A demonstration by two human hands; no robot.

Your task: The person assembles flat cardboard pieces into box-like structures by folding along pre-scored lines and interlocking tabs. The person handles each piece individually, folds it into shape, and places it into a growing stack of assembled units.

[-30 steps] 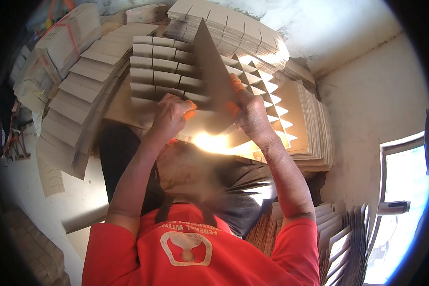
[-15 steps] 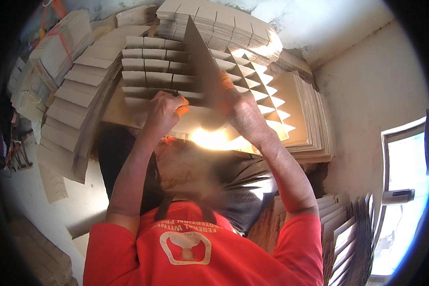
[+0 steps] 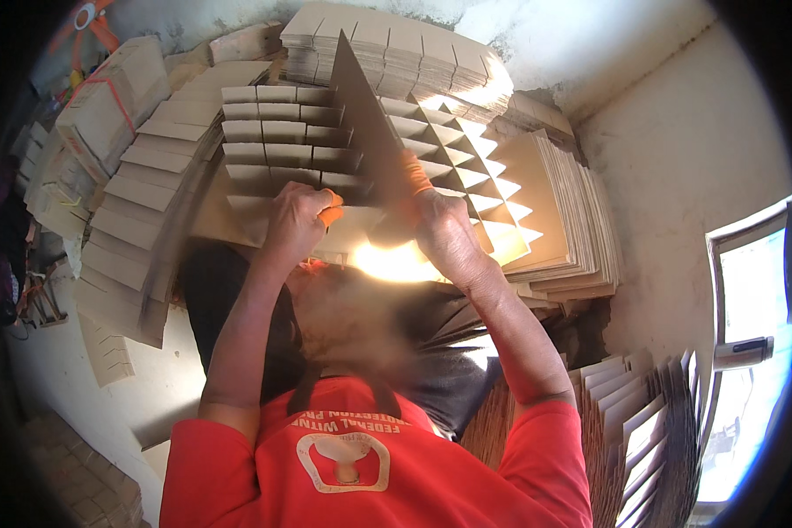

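Note:
A cardboard divider grid (image 3: 277, 132) lies in front of me, its slotted strips standing in crossing rows. My right hand (image 3: 449, 231), with orange finger covers, is closed on a long cardboard strip (image 3: 367, 114). That strip stands upright across the rows, its far end pointing away from me. On the grid's near side, my left hand (image 3: 297, 216) is closed, fingers pinched at the nearest cardboard row (image 3: 248, 211). Orange covers show on its thumb and finger. The strip's lower edge and the fingertips behind it are hidden, and bright glare lies between the hands.
Slotted cardboard is stacked at the back (image 3: 387, 40), and overlapping strips (image 3: 154, 176) line the left. Flat cardboard sheets (image 3: 554, 211) are piled at the right, against the wall. More strips (image 3: 625, 414) stand at the lower right beside a bright window (image 3: 752, 290). Tied cardboard (image 3: 106, 97) sits far left.
The view has shifted slightly. The upright strip leans a little further left, and the rows show lower in the picture. Both hands keep nearly the same places and grips.

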